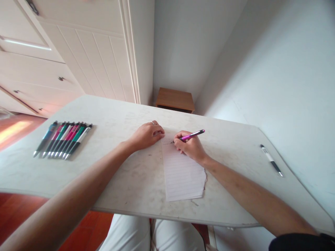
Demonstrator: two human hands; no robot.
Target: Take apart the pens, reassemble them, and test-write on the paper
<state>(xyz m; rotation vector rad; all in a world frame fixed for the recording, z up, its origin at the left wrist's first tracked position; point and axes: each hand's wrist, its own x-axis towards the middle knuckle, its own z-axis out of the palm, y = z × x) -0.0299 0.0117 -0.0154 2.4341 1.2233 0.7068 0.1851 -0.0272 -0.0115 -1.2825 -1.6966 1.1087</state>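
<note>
My right hand (190, 145) is closed around a magenta and black pen (192, 135), its tip down on a sheet of lined paper (183, 177). Faint handwriting shows near the sheet's top left, partly hidden by the hand. The sheet's right edge is torn and ragged. My left hand (148, 135), with a ring on one finger, rests on the table at the sheet's top left corner. Its fingers are loosely bent, with a gap between them and the thumb, and the fingertips reach the paper's edge.
A row of several pens (64, 139) in blue, pink, green and white lies at the left of the white table (125, 188). One white and black pen (271, 160) lies at the right. Behind stand a white cabinet (96, 52) and a brown wooden stand (175, 99); a wall borders the right.
</note>
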